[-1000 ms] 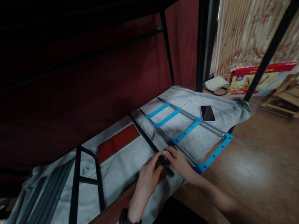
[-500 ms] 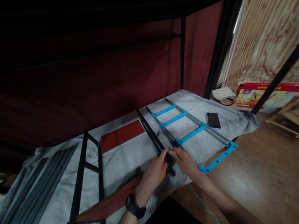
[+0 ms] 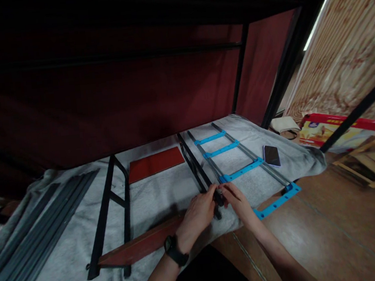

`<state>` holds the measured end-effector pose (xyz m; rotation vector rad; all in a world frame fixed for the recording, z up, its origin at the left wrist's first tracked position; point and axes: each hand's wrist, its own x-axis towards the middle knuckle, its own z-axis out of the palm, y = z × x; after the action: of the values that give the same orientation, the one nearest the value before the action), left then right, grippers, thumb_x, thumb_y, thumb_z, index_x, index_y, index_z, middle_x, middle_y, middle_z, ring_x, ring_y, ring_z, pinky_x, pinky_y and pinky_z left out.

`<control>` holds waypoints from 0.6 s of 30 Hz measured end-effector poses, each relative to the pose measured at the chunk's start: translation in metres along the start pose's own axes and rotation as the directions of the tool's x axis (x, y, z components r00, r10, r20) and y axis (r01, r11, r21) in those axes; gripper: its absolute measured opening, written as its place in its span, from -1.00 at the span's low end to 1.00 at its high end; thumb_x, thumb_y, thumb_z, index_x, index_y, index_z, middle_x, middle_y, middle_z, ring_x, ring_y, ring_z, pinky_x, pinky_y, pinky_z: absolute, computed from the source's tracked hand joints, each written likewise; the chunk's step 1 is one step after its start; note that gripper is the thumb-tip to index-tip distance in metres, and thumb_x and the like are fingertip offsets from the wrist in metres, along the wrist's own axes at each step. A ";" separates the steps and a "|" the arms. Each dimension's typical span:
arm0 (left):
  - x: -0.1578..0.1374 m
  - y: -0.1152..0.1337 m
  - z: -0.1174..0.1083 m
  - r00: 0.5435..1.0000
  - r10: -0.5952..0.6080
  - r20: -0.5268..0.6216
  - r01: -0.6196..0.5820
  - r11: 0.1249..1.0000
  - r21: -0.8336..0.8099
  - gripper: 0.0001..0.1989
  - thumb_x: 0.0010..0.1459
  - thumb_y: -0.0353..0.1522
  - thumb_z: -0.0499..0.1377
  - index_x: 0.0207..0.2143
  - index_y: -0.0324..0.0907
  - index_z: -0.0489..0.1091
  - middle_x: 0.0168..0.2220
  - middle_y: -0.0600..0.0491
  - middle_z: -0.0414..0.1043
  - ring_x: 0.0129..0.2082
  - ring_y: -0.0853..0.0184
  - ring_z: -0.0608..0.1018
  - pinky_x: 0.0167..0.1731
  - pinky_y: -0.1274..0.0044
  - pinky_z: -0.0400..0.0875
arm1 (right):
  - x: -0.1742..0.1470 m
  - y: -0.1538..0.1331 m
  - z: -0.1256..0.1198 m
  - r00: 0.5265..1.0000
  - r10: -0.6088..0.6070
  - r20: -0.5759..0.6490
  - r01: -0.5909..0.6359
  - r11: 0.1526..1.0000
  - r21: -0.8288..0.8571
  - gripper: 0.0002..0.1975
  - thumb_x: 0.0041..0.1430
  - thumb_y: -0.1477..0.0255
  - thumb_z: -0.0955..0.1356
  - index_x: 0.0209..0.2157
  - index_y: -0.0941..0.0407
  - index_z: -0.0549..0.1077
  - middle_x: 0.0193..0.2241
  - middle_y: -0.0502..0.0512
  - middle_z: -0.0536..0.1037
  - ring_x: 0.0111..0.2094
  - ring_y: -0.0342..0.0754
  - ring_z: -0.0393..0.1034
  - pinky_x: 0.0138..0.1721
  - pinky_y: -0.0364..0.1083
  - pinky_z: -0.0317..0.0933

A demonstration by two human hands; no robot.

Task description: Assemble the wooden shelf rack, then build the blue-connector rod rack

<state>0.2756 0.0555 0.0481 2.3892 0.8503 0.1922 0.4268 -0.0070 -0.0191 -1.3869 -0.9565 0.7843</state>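
My left hand, with a dark watch on its wrist, is closed around the near end of a black metal side frame. My right hand is beside that end, its fingertips pinched together; whatever is between them is too small to make out. A brown board stands on edge between this frame and a matching black side frame at the left, partly hidden behind my left forearm. Farther back, an orange-red board lies between the two frames.
Grey cloth covers the bed. A blue-and-grey ladder-like rack and a phone lie at the right. Several dark grey tubes lie at the left. On the floor at right are a red-and-yellow box and a wooden stool.
The view has shifted slightly. Both hands stay at the near end of the black frame; my right hand's fingertips have drawn slightly away from my left hand.
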 end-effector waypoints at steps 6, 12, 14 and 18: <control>0.000 0.006 -0.004 0.999 -0.029 0.040 0.026 0.998 0.057 -0.55 0.22 -0.46 0.01 0.17 -0.09 0.17 -0.15 -0.02 0.57 -0.14 0.22 0.59 -0.22 0.50 0.36 | 0.003 0.004 0.001 0.999 0.021 0.025 -0.022 1.000 0.016 -0.61 0.12 0.02 0.37 -0.50 0.05 0.32 -0.64 -0.11 0.31 -0.60 -0.16 0.19 -0.57 -0.14 0.11; 0.000 0.004 -0.003 0.999 -0.017 0.052 0.014 0.998 0.056 -0.52 0.21 -0.35 0.12 0.17 -0.09 0.14 -0.07 -0.04 0.55 -0.06 0.16 0.58 -0.15 0.46 0.39 | 0.001 0.004 -0.004 0.999 0.029 0.028 -0.025 0.989 -0.144 -0.56 0.24 -0.01 0.24 -0.50 0.05 0.30 -0.64 -0.11 0.26 -0.57 -0.14 0.18 -0.52 -0.12 0.07; 0.000 0.005 -0.004 0.999 -0.010 0.043 0.008 0.999 0.037 -0.53 0.22 -0.35 0.12 0.17 -0.08 0.15 -0.05 -0.04 0.55 -0.05 0.17 0.58 -0.13 0.46 0.39 | 0.000 0.002 -0.004 0.998 0.034 0.045 -0.030 0.995 -0.096 -0.58 0.26 -0.02 0.21 -0.37 0.05 0.37 -0.57 -0.07 0.34 -0.50 -0.10 0.26 -0.46 -0.11 0.15; 0.000 0.010 -0.009 0.997 -0.051 0.059 0.051 0.999 0.004 -0.43 0.15 -0.24 0.22 0.19 -0.07 0.16 -0.05 -0.05 0.55 -0.04 0.12 0.58 -0.14 0.45 0.40 | 0.000 0.001 -0.003 0.998 -0.002 0.067 0.001 1.000 0.021 -0.60 0.14 -0.02 0.33 -0.38 0.05 0.38 -0.52 -0.05 0.38 -0.47 -0.10 0.29 -0.43 -0.11 0.19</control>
<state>0.2774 0.0536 0.0611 2.3607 0.8828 0.0998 0.4294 -0.0080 -0.0196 -1.3483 -0.9984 0.8423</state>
